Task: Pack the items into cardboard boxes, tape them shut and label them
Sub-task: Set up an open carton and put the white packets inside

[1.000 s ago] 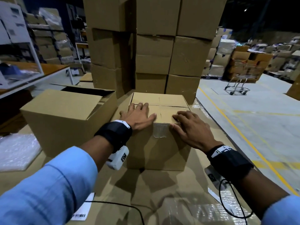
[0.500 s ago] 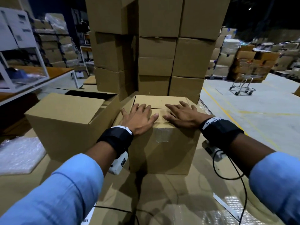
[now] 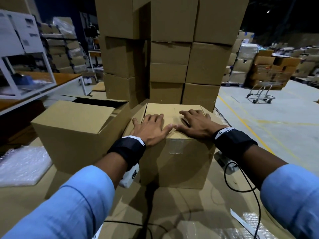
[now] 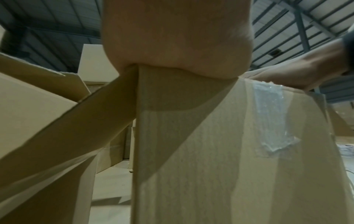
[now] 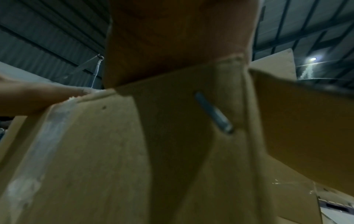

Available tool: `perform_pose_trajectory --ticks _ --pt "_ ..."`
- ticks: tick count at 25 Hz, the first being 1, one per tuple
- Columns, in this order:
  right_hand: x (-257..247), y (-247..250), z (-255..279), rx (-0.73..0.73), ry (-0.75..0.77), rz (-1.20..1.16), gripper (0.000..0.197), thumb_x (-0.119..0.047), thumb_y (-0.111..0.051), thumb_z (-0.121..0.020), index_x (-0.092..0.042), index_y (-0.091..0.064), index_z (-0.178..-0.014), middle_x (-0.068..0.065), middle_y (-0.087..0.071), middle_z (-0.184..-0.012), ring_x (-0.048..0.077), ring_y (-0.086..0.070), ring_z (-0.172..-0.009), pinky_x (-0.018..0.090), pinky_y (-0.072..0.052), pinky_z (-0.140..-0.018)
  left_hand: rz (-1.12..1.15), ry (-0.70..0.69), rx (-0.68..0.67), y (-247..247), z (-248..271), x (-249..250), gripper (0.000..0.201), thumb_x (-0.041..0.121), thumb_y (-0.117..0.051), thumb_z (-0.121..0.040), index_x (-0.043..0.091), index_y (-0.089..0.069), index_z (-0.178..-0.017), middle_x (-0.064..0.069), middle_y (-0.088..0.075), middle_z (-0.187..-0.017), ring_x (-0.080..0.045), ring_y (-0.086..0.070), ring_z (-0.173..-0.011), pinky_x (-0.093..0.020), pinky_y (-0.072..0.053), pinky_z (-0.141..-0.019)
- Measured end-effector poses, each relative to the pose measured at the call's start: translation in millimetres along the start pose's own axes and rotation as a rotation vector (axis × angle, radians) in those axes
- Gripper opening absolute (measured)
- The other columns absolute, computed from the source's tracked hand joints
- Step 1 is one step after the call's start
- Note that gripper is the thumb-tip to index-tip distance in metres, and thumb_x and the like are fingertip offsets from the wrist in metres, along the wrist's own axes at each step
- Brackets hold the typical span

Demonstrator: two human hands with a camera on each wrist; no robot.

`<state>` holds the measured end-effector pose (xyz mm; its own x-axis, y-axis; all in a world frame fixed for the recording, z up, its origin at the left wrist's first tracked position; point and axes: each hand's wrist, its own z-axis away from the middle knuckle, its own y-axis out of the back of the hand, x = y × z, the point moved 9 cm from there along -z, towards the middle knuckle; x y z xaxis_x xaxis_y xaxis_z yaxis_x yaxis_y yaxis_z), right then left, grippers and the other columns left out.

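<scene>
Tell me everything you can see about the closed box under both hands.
The closed box is plain brown corrugated cardboard, upright on a cardboard-covered surface. Its top flaps are folded shut, and clear tape runs down over its near face. The left hand and right hand press flat on its top. An open box stands beside it.

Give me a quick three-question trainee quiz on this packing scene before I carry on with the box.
1. True or false: both hands lie flat on top of the closed box.
2. Which box has its flaps up? A) the larger box to the left of the closed one; B) the one under the hands; C) none.
3. Fill in: the strip running down the near face of the closed box from its top edge is clear ____.

Key:
1. True: the left hand and the right hand rest with fingers spread and hold nothing.
2. A.
3. Tape: it folds over the top edge between the thumbs.
</scene>
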<state>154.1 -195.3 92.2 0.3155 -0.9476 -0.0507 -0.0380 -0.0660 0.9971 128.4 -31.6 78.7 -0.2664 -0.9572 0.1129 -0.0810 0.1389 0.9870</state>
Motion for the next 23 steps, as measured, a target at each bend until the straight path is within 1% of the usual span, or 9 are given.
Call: perform_pose_trajectory --ticks 8,13,15,17,19,20,21,22,23 --pt "-3 13 -4 0.078 -0.045 -0.014 0.079 -0.079 -0.033 -0.087 -0.026 -0.042 -0.144 0.014 -0.042 -0.137 0.036 -0.031 -0.133 0.063 -0.023 -0.112 0.004 -0.01 0.061 0 0 -2 0.081 0.073 -0.014 -0.095 0.023 -0.014 -0.159 -0.001 -0.016 -0.167 -0.023 -0.012 -0.153 -0.073 -0.011 -0.114" --pt "-7 56 3 0.236 -0.034 0.078 0.072 -0.078 -0.027 -0.089 -0.021 -0.06 -0.118 0.005 -0.036 -0.106 0.032 -0.037 -0.116 0.058 -0.025 -0.112 -0.025 -0.022 0.229 17 2 1 0.088 0.075 -0.012 -0.092 0.02 0.001 -0.159 0.0 0.0 -0.168 -0.024 0.004 -0.155 -0.073 -0.001 -0.115" --pt "-12 81 8 0.357 -0.029 0.084 0.068 -0.07 -0.02 -0.09 -0.021 -0.064 -0.107 0.008 -0.046 -0.105 0.032 -0.042 -0.115 0.058 -0.02 -0.114 -0.085 -0.03 0.32 35 8 6 0.09 0.075 -0.008 -0.089 0.018 -0.007 -0.159 -0.004 -0.009 -0.166 -0.027 -0.002 -0.154 -0.075 0.004 -0.113" --pt "-21 114 18 0.51 -0.01 0.058 0.059 -0.058 -0.023 -0.097 -0.019 -0.066 -0.09 0.011 -0.063 -0.097 0.03 -0.051 -0.105 0.056 -0.02 -0.116 -0.152 -0.044 0.477 70 18 15 0.083 0.071 -0.007 -0.093 0.016 -0.036 -0.149 -0.007 -0.042 -0.15 -0.026 -0.032 -0.145 -0.077 0.003 -0.112" --pt "-33 139 27 0.573 0.01 0.035 0.052 -0.048 -0.033 -0.103 -0.02 -0.058 -0.066 0.012 -0.068 -0.079 0.025 -0.056 -0.085 0.053 -0.021 -0.118 -0.163 -0.074 0.612 111 31 29 0.071 0.063 -0.009 -0.1 0.019 -0.063 -0.114 -0.003 -0.066 -0.106 -0.02 -0.061 -0.11 -0.073 0.002 -0.114" --pt "-39 149 32 0.559 0.011 0.01 0.052 -0.046 -0.039 -0.103 -0.019 -0.057 -0.061 0.013 -0.068 -0.074 0.026 -0.059 -0.078 0.051 -0.028 -0.116 -0.165 -0.071 0.61 126 35 34 0.066 0.057 -0.009 -0.103 0.02 -0.063 -0.094 0.001 -0.064 -0.083 -0.019 -0.064 -0.091 -0.07 0.001 -0.116" --pt "-42 154 34 0.515 0.003 -0.03 0.052 -0.044 -0.045 -0.102 -0.015 -0.06 -0.061 0.014 -0.068 -0.073 0.027 -0.062 -0.074 0.048 -0.04 -0.107 -0.166 -0.056 0.561 134 37 38 0.062 0.052 -0.01 -0.104 0.021 -0.057 -0.079 0.003 -0.055 -0.068 -0.019 -0.062 -0.078 -0.066 -0.002 -0.119" --pt "-44 155 38 0.439 -0.013 -0.081 0.049 -0.043 -0.051 -0.101 -0.011 -0.066 -0.068 0.014 -0.069 -0.075 0.026 -0.064 -0.073 0.044 -0.051 -0.093 -0.151 -0.037 0.488 138 38 39 0.059 0.048 -0.012 -0.105 0.02 -0.052 -0.071 0.004 -0.047 -0.062 -0.02 -0.059 -0.073 -0.063 -0.008 -0.119" --pt "-45 150 40 0.334 -0.031 -0.122 0.042 -0.042 -0.056 -0.099 -0.01 -0.071 -0.077 0.011 -0.071 -0.08 0.023 -0.065 -0.074 0.038 -0.054 -0.08 -0.121 -0.025 0.406 138 40 39 0.057 0.045 -0.014 -0.105 0.02 -0.049 -0.068 0.003 -0.044 -0.062 -0.022 -0.057 -0.072 -0.061 -0.014 -0.118"
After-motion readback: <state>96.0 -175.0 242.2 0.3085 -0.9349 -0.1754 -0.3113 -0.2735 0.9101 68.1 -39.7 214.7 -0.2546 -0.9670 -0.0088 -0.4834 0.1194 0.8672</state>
